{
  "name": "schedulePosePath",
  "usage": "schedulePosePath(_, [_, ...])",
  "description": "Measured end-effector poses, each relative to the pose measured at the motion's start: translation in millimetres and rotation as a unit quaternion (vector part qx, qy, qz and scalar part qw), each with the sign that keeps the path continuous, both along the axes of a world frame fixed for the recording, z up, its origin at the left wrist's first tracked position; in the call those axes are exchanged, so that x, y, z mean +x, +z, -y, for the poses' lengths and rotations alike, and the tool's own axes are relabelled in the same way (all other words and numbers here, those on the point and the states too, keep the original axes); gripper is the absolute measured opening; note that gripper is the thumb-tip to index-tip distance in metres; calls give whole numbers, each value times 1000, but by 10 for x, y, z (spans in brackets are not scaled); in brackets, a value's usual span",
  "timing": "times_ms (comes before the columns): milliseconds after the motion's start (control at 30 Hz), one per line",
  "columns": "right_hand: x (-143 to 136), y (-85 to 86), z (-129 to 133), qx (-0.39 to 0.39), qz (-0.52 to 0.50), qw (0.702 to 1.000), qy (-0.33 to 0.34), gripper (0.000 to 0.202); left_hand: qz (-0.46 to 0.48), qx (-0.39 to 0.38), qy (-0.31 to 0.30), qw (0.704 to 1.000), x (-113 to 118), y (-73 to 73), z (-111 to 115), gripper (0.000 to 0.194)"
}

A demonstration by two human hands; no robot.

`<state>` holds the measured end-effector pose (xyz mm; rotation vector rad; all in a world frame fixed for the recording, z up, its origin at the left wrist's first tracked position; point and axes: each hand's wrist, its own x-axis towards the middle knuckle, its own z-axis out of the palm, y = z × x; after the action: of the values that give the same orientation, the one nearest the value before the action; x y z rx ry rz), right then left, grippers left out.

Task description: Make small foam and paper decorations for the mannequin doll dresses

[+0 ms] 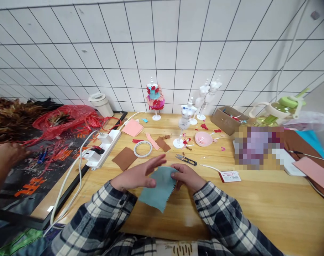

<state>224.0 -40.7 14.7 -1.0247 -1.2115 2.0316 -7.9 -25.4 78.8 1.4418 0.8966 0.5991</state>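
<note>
Between my hands hangs a piece of light blue fabric (pixel 159 188) with a zigzag-cut right edge. My right hand (pixel 187 176) pinches its upper right corner between thumb and fingers. My left hand (pixel 140 173) is at the cloth's upper left, fingers stretched out and thumb apart, not gripping it. Just beyond my right hand lie thread snips (pixel 187 159) with dark handles. A roll of white tape (pixel 143 149) and a brown fabric square (pixel 124 158) lie beyond my left hand.
A small mannequin (pixel 185 122) stands ahead, with a dressed mannequin (pixel 155 97) by the wall. Nearby are a pink dish (pixel 203 139), a cardboard box (pixel 226 120) and a white tag (pixel 230 176). At left are a power strip (pixel 104 149) with cables and another person's hand (pixel 11 154).
</note>
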Motion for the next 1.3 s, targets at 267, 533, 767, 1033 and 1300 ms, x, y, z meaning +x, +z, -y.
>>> schedulePosePath(267, [228, 100, 86, 295, 338, 881, -151, 25, 0, -130, 60, 990, 409, -506, -161, 30])
schedulePosePath(533, [1813, 299, 56, 440, 626, 449, -463, 43, 118, -206, 131, 963, 202, -746, -147, 40])
schedulePosePath(767, [2338, 94, -169, 452, 691, 394, -405, 46, 125, -209, 130, 961, 205, -738, -134, 40])
schedulePosePath(1033, [2358, -28, -64, 415, 705, 409, -404, 41, 125, -215, 135, 959, 190, -775, -139, 38])
schedulePosePath(1300, [1288, 315, -93, 457, 557, 612, -326, 26, 132, -201, 125, 963, 215, -717, -154, 36])
